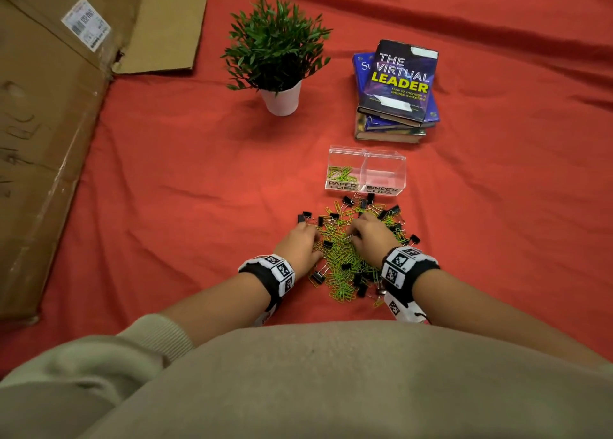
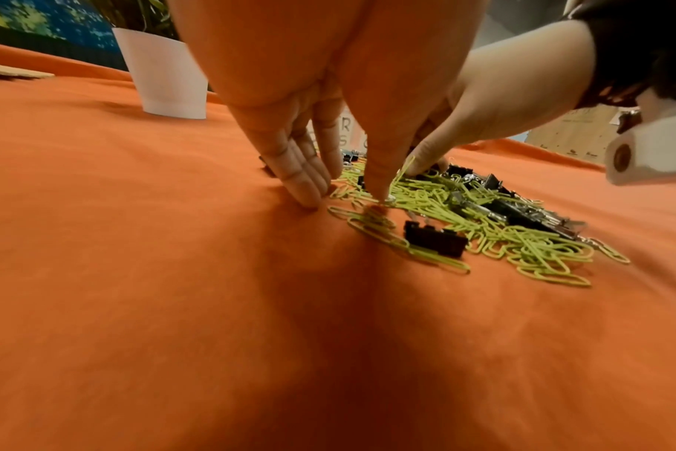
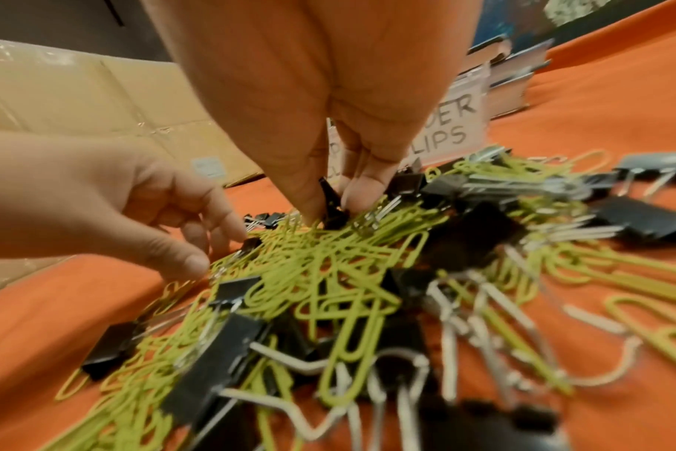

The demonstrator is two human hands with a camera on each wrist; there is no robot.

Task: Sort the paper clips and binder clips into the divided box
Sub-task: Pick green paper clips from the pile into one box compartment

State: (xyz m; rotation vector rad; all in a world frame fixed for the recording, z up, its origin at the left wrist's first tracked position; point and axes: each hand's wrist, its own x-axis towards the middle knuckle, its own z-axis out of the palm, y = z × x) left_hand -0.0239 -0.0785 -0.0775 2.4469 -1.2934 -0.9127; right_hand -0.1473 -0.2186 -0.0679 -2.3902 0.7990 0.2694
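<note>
Nearest to me, my beige sleeve and both wrists with their black-and-white marker bands reach out over the red cloth. My left hand is down at the left edge of the heap, its fingers held straight and close together with the tips pressing the cloth, thumb planted among the green paper clips; it holds nothing. My right hand sits on the middle of the heap, thumb and fingers narrowed together around a black binder clip, pinching it while it is down among the paper clips. The heap is a tangle of green paper clips and black binder clips spread between my wrists and the box. Just beyond it stands the clear divided box: a few green paper clips lie in the left compartment labelled PAPER CLIPS, and the right one is labelled BINDER CLIPS. Farther off are a potted plant, a stack of books, and flattened cardboard at the left.
</note>
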